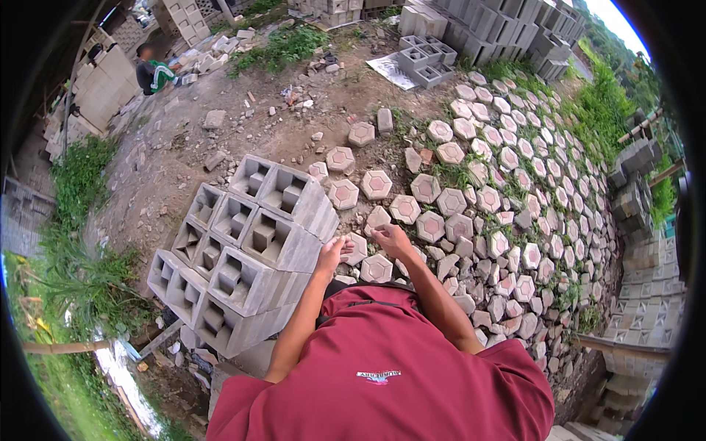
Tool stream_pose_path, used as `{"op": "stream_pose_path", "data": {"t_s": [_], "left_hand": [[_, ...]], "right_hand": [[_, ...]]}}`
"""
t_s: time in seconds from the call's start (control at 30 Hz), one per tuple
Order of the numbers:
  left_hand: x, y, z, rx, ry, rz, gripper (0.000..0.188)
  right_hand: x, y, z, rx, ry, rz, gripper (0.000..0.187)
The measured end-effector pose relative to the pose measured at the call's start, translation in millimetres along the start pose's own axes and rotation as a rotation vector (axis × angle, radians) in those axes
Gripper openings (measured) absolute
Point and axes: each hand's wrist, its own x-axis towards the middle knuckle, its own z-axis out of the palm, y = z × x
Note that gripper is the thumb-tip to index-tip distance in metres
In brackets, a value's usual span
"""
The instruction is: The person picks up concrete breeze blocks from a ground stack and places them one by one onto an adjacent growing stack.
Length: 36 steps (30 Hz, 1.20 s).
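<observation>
My left hand (334, 254) is held in front of my body, its fingers loosely apart and nothing in them. It is nearest to the right side of a stack of grey hollow concrete blocks (273, 237); contact cannot be made out. Across a small gap, my right hand (393, 241) hovers over the paving stones with its fingers slightly bent and apart, holding nothing visible. Below and between the hands lie hexagonal paving stones, one (357, 250) partly hidden by the left fingers and another (376, 268) just nearer to me.
Many hexagonal pavers (487, 199) and broken stones cover the slope to the right. More hollow blocks (426, 60) stand at the far side, near tall block stacks (507, 33). A person (153, 73) sits at the far left. Grass (88, 275) grows left of the near stack.
</observation>
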Motion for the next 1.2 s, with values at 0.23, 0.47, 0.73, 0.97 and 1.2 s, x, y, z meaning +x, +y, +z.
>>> {"op": "stream_pose_path", "data": {"t_s": [0.23,0.47,0.73,0.97,1.2], "left_hand": [[59.4,38.7,45.7,0.021,-0.064,0.02,0.035],[145.5,73.2,72.3,0.105,-0.221,-0.076,0.035],[291.0,134.7,92.1,0.383,-0.372,-0.117,0.031],[356.8,195.4,134.7,0.507,-0.411,-0.134,0.033],[430.9,187.0,201.9,0.539,-0.45,-0.027,0.032]], "right_hand": [[-4.5,23.8,-64.3,0.07,0.265,0.11,0.039],[40.7,43.6,-90.1,0.203,0.342,0.205,0.037],[136.2,30.1,-135.2,-0.048,0.425,0.284,0.04],[189.9,-14.2,-168.7,0.075,0.493,0.218,0.037],[246.3,5.6,-252.2,0.036,0.655,0.221,0.032]]}}
